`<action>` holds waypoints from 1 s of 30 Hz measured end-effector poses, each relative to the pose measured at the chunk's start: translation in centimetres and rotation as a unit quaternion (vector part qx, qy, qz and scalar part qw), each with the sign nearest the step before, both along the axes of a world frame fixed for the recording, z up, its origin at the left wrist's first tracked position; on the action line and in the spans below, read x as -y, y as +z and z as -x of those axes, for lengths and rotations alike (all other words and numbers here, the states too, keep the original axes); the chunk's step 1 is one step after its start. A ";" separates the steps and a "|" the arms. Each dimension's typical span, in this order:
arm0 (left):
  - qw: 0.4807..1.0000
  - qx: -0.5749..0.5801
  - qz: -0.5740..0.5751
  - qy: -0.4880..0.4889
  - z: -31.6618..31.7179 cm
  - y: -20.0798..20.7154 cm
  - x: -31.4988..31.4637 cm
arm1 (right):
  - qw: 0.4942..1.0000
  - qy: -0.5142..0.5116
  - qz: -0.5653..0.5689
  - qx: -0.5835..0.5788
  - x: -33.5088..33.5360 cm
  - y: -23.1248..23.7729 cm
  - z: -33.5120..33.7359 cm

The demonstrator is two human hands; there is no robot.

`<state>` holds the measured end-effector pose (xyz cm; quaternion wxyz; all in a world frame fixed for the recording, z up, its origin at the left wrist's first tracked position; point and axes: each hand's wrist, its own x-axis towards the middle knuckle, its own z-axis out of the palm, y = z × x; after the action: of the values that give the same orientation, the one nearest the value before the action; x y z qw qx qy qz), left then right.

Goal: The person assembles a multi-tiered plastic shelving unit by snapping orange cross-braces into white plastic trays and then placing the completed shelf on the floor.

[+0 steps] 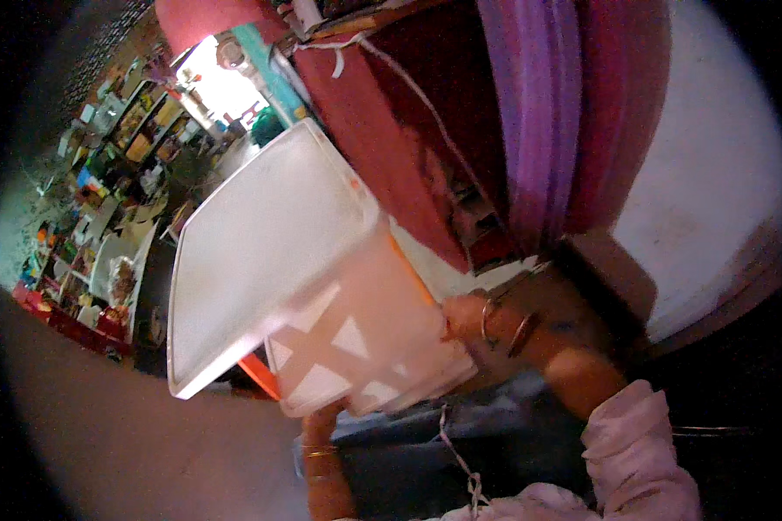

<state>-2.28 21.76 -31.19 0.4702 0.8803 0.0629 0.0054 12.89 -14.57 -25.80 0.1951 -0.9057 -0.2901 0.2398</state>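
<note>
In front of me is a large white piece with orange edges [261, 252]. A broad flat panel forms its far part, and a lower part bends down toward me, with light patches on it. It is tilted, and I cannot make out its exact kind. My right hand [465, 318], with bangles at the wrist, grips the right edge of its lower part. At its near lower edge is my left hand [321, 420], also with bangles, holding it from below; most of those fingers are hidden behind it.
Shelves crowded with household goods [122, 165] line the left side, near a bright doorway [222, 82]. Purple and red hanging cloths [539, 113] are on the right, beside a pale wall [712, 148]. A whitish cord [426, 104] crosses a dark red cloth.
</note>
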 end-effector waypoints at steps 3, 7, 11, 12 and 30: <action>0.999 -0.009 0.020 -0.028 -4.5 0.9 1.3 | 0.986 -0.056 -0.104 -0.119 3.4 -3.5 0.3; 0.998 -0.038 0.015 -0.057 -6.7 1.6 1.3 | 0.975 -0.008 -0.131 -0.181 8.0 -0.7 1.7; 0.992 -0.070 0.023 -0.102 -9.3 0.6 2.7 | 0.947 -0.092 -0.239 -0.195 12.4 5.9 4.2; 0.991 -0.074 0.020 -0.112 -9.9 0.8 3.3 | 0.931 -0.116 -0.292 -0.189 13.5 8.0 5.1; 0.947 -0.080 0.128 -0.285 -20.2 -2.1 13.3 | 0.685 -0.401 -0.604 -0.068 9.9 14.0 18.2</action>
<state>17.96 8.48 -33.26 0.5544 0.7914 -0.1529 -0.2073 -5.35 -24.52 -11.82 0.7964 -0.6032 0.0331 -0.0278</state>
